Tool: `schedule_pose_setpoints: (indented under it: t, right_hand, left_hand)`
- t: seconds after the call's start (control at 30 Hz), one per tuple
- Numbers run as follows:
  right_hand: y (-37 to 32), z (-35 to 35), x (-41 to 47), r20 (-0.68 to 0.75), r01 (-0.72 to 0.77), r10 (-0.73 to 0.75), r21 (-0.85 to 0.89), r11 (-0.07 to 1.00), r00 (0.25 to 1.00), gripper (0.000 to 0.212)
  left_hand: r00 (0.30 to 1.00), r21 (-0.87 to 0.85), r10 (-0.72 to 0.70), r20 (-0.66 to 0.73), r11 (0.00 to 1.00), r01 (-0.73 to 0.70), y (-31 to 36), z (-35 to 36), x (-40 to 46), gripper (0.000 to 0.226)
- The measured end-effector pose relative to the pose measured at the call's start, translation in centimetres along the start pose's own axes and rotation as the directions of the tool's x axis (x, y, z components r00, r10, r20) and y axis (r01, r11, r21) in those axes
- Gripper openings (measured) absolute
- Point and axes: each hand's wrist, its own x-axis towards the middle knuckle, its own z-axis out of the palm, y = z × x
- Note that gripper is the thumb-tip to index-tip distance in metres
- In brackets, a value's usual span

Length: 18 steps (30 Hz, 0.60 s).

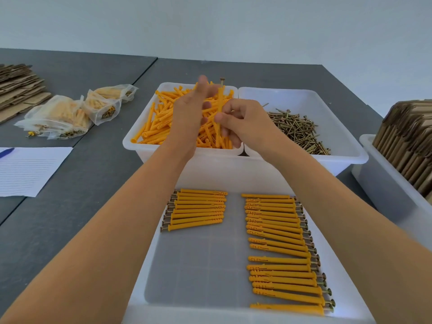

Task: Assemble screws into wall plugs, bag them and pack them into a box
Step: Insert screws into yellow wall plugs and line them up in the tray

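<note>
While both forearms reach over the near tray (163, 265), I log items left to right. Filled bags (67, 115): on the grey table (88, 183), far left. Left hand (189, 113): raised over the tub of orange plugs (180, 118), fingers straight and blurred, gripping nothing I can see. Plug with screw (220, 106): upright, screw head on top. Right hand (243, 122): fingers and thumb pinching that plug's lower half. Tub of loose screws (299, 132): right of the plugs. Near tray: two rows of assembled plugs (280, 253).
</note>
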Motion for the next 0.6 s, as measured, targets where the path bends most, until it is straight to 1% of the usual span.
schedule_pose_setpoints:
  t: [0.03, 0.07, 0.1, 0.13, 0.17, 0.2, 0.23, 0.27, 0.3, 0.33, 0.37, 0.4, 0.43, 0.47, 0.5, 0.6]
  right_hand:
    - [-0.4, -0.3, -0.3, 0.121, -0.034, 0.031, 0.023, 0.999, 0.992, 0.020]
    - [-0.9, -0.6, -0.6, 0.272, -0.082, 0.074, 0.020, 0.996, 0.959, 0.018]
    - [-1.5, -0.7, -0.9, 0.438, -0.133, 0.128, -0.019, 0.991, 0.890, 0.016]
    - [-2.0, -0.6, -1.3, 0.593, -0.168, 0.191, -0.094, 0.981, 0.783, 0.015]
    - [-2.5, 0.0, -1.6, 0.711, -0.169, 0.257, -0.193, 0.966, 0.655, 0.015]
    - [-3.0, 1.0, -2.0, 0.782, -0.136, 0.321, -0.295, 0.946, 0.535, 0.014]
    - [-3.3, 2.3, -2.4, 0.813, -0.085, 0.377, -0.381, 0.921, 0.444, 0.013]
    - [-3.4, 3.9, -3.0, 0.818, -0.029, 0.426, -0.451, 0.892, 0.388, 0.013]
    - [-3.5, 5.5, -3.7, 0.808, 0.029, 0.466, -0.509, 0.860, 0.361, 0.014]
    - [-3.3, 7.0, -4.5, 0.790, 0.108, 0.493, -0.562, 0.820, 0.363, 0.014]
    - [-3.1, 8.3, -5.4, 0.768, 0.222, 0.499, -0.610, 0.761, 0.401, 0.013]
    - [-2.8, 9.2, -6.3, 0.748, 0.352, 0.464, -0.645, 0.678, 0.475, 0.010]
    - [-2.4, 9.9, -7.1, 0.734, 0.462, 0.387, -0.662, 0.591, 0.558, 0.008]
    - [-2.3, 10.5, -7.7, 0.728, 0.522, 0.306, -0.664, 0.535, 0.613, 0.005]
    - [-2.3, 10.8, -8.1, 0.724, 0.538, 0.252, -0.660, 0.525, 0.642, 0.003]
    - [-2.1, 11.4, -8.1, 0.701, 0.523, 0.214, -0.670, 0.527, 0.681, 0.017]
  left_hand:
    - [0.998, -0.074, -0.065, -0.027, 0.995, 0.063, -0.1, -0.6, 0.4, 0.047]
    - [0.992, -0.129, -0.109, -0.055, 0.986, 0.101, -0.2, -1.1, 0.7, 0.050]
    - [0.986, -0.156, -0.143, -0.083, 0.979, 0.129, -0.3, -1.6, 1.0, 0.049]
    - [0.980, -0.159, -0.170, -0.107, 0.976, 0.152, -0.4, -1.9, 1.2, 0.045]
    - [0.974, -0.152, -0.190, -0.121, 0.973, 0.171, -0.4, -2.1, 1.3, 0.040]
    - [0.971, -0.143, -0.203, -0.129, 0.972, 0.185, -0.4, -2.2, 1.4, 0.035]
    - [0.968, -0.135, -0.212, -0.133, 0.972, 0.194, -0.4, -2.1, 1.4, 0.031]
    - [0.967, -0.123, -0.217, -0.136, 0.972, 0.200, -0.3, -2.0, 1.4, 0.027]
    - [0.966, -0.110, -0.217, -0.140, 0.973, 0.203, -0.3, -1.9, 1.4, 0.025]
    - [0.966, -0.100, -0.216, -0.143, 0.974, 0.203, -0.3, -1.8, 1.4, 0.023]
    - [0.966, -0.098, -0.216, -0.145, 0.974, 0.203, -0.3, -1.8, 1.3, 0.022]
    - [0.965, -0.104, -0.218, -0.146, 0.973, 0.204, -0.3, -1.8, 1.3, 0.022]
    - [0.964, -0.114, -0.220, -0.149, 0.972, 0.204, -0.3, -1.8, 1.2, 0.023]
    - [0.963, -0.124, -0.222, -0.151, 0.971, 0.204, -0.3, -1.9, 1.3, 0.023]
    - [0.963, -0.131, -0.222, -0.151, 0.970, 0.204, -0.3, -1.9, 1.3, 0.023]
    - [0.967, -0.128, -0.211, -0.145, 0.973, 0.193, -0.3, -1.8, 1.4, 0.022]
